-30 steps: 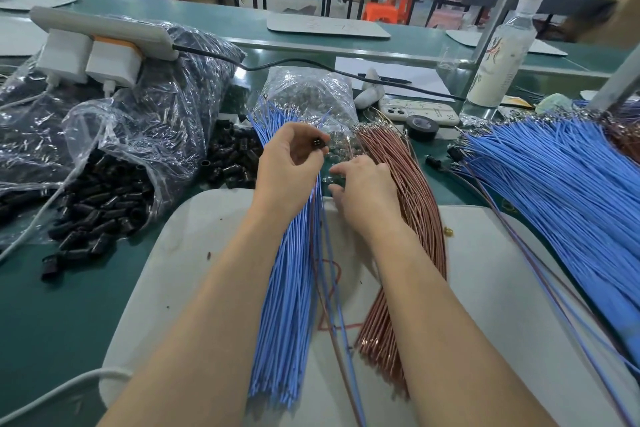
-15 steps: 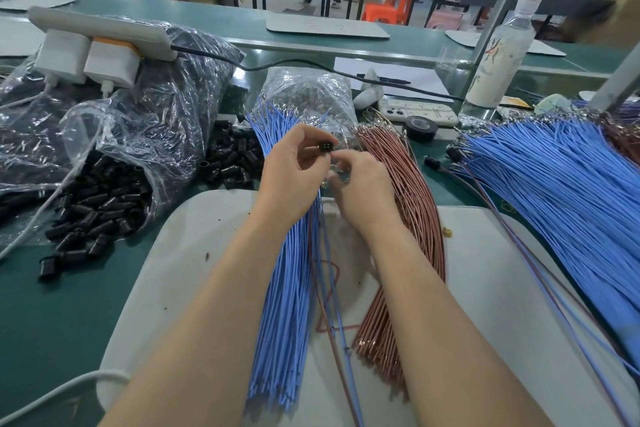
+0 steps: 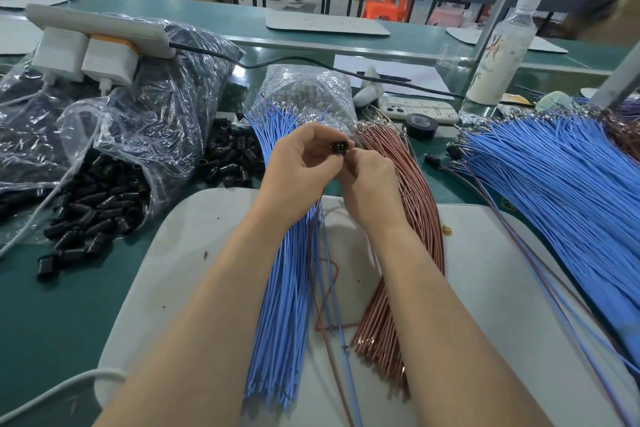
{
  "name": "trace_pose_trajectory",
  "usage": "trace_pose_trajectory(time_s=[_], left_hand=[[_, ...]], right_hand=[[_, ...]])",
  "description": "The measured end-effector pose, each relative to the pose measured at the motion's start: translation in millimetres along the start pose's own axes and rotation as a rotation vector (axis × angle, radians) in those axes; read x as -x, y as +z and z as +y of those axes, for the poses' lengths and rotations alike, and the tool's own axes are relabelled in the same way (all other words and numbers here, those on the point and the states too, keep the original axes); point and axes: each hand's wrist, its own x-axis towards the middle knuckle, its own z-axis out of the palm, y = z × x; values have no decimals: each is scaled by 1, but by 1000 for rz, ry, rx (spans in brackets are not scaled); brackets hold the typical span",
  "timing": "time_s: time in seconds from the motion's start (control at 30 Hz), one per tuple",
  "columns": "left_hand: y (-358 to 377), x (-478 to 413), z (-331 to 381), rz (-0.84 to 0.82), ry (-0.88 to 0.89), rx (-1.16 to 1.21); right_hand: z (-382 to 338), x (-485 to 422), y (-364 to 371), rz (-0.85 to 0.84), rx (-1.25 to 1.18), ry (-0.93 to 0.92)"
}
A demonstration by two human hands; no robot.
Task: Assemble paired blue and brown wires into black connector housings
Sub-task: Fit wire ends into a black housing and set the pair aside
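Closer: right hand (image 3: pixel 370 187), left hand (image 3: pixel 298 166) | left fingers (image 3: pixel 322 131) pinch housing (image 3: pixel 338 146) | right's hold unclear

A white power strip (image 3: pixel 100 28) sits at the back left with two white plugs (image 3: pixel 60 54) in it. A black cord (image 3: pixel 294 61) runs off to the right. A clear bottle (image 3: pixel 502 45) stands at the right. Near it lie a phone (image 3: pixel 419 109) and a roll of black tape (image 3: pixel 420 125), touching. Far back is an orange stool (image 3: pixel 389 9).

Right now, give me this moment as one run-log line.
phase: wire insertion | left hand: pinches black connector housing | right hand: fingertips at housing, grip hidden | blue wire bundle, brown wire bundle: on mat
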Motion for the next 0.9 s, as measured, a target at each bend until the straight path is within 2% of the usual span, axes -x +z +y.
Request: trace_pose_trajectory(time_s=[0.3,0.53,0.67,0.73,0.83,0.9], left_hand=[[-3,-1,4,13,15,30],[-13,-6,5,265,47,67],[-20,-8,10,471,70,217],[-25,-9,12,586,30,307],[-39,-15,13,753,-89,629],[-51,-19,13,830,-204,888]], right_hand=[[3,0,1,2,-14,21],[4,-2,-2,92,-17,105],[-1,-2,-2,7,-199,199],[-2,0,-6,-109,-311,189],[-1,3,-9,-300,-478,137],[-1,2,-8,-223,-532,124]])
